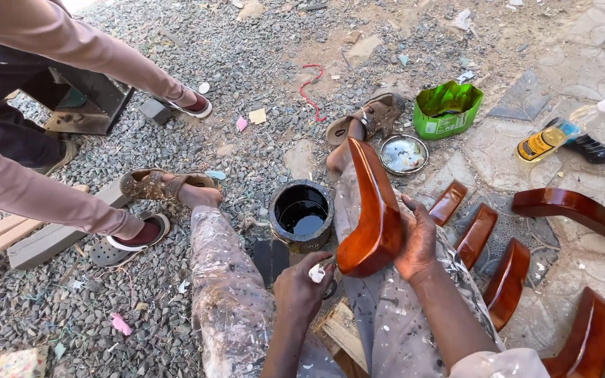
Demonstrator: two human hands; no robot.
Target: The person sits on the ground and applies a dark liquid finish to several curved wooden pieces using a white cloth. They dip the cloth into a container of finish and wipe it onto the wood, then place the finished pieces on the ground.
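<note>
While the right hand (418, 241) clasps a glossy curved wooden piece (372, 210) upright, the left hand (302, 287) just beside its lower end pinches what may be a pale rag (317, 273) (varnish tin (301, 213) just beyond).

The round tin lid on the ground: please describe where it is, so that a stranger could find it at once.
Start at the black can of dark liquid between the person's feet. To its right, past the glossy curved wooden piece in the right hand, the round tin lid lies flat below the green tub. It alone is shallow, silvery and smeared white inside.
</note>
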